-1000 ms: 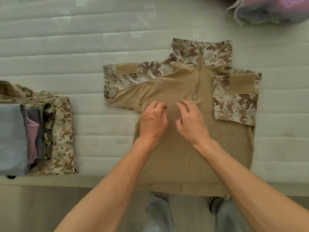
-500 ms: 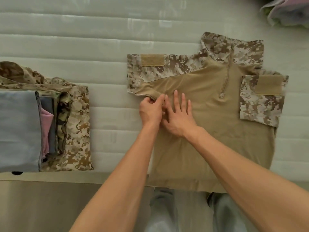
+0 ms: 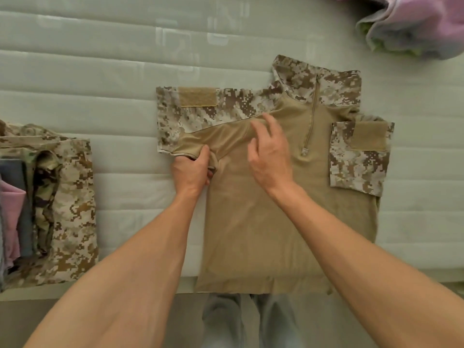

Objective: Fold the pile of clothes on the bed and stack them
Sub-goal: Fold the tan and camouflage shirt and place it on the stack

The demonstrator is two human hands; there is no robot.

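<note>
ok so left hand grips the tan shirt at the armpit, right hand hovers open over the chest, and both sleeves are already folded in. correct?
Not quite. Only one sleeve is folded in, on the right of the head view; the other sleeve lies spread out flat. The rest holds: the left hand grips the tan shirt at the armpit, and the right hand is open over the chest.

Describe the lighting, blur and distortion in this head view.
Head view: soft, even light with a pale sheen on the mattress; faint shadows under the hands; right hand slightly motion-blurred, left hand sharper; wide-angle lens bows the mattress seams and stretches the forearms.
</note>
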